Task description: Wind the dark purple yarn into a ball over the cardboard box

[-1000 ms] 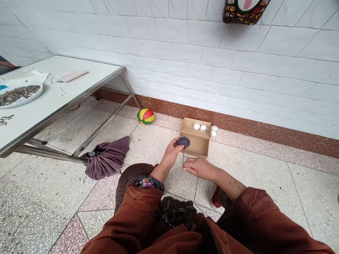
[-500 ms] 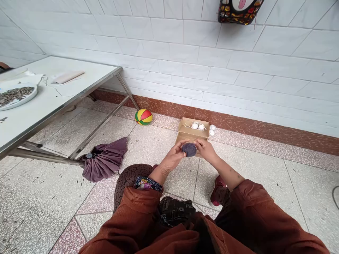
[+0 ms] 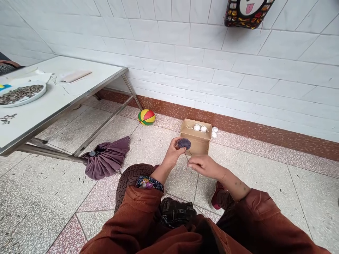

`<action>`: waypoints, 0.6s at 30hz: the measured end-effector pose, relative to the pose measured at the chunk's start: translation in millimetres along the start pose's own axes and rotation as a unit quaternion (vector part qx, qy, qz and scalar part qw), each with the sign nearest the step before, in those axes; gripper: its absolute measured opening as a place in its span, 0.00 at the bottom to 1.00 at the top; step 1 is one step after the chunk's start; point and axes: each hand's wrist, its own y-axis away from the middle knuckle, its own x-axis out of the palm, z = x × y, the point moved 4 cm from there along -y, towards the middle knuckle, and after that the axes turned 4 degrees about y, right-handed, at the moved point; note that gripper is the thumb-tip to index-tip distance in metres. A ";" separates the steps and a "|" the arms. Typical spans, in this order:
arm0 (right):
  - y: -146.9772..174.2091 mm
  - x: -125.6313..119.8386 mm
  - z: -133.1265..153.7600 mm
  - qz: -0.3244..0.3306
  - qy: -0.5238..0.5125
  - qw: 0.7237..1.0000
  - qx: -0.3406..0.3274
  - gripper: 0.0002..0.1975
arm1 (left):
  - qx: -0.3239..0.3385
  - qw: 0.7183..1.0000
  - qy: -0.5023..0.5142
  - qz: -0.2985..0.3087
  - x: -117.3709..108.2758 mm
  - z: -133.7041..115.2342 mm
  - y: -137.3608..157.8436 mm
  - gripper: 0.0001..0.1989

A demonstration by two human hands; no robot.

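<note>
A dark purple-grey ball of yarn (image 3: 184, 143) is gripped between the thumb and fingers of my left hand (image 3: 172, 153). From the ball a thin dark strand of yarn (image 3: 186, 157) runs down to my right hand (image 3: 205, 165), which pinches it with closed fingers below and to the right. Just beyond both hands, an open cardboard box (image 3: 197, 143) rests on the floor. White yarn balls (image 3: 200, 127) with loose thread lie at the box's far side, and more white balls (image 3: 214, 132) are on the floor beside it.
At the left stands a metal-framed table (image 3: 106, 76) bearing a plate of seeds (image 3: 23, 95). Beneath its edge is a folded purple umbrella (image 3: 106, 160). A colourful ball (image 3: 146, 117) sits by the tiled wall, where a patterned bag (image 3: 249, 14) hangs.
My right hand has left the yarn ball and moved down and toward me, drawing out a strand. My left hand still holds the ball, slightly further left. The view has shifted a little.
</note>
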 end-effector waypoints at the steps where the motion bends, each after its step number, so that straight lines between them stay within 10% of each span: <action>1: -0.9 -10.0 -4.3 -0.046 -0.018 0.998 0.025 0.16 | -0.007 1.000 -0.008 0.017 1.7 0.2 1.2 0.29; 9: -0.8 -23.3 -71.6 -0.240 -0.046 0.947 0.207 0.16 | -0.078 0.970 0.076 0.216 29.1 -6.7 22.5 0.30; 18: -16.5 23.7 -65.0 -0.121 0.067 0.976 0.169 0.15 | -0.108 0.983 0.140 0.039 32.9 -23.2 -45.0 0.20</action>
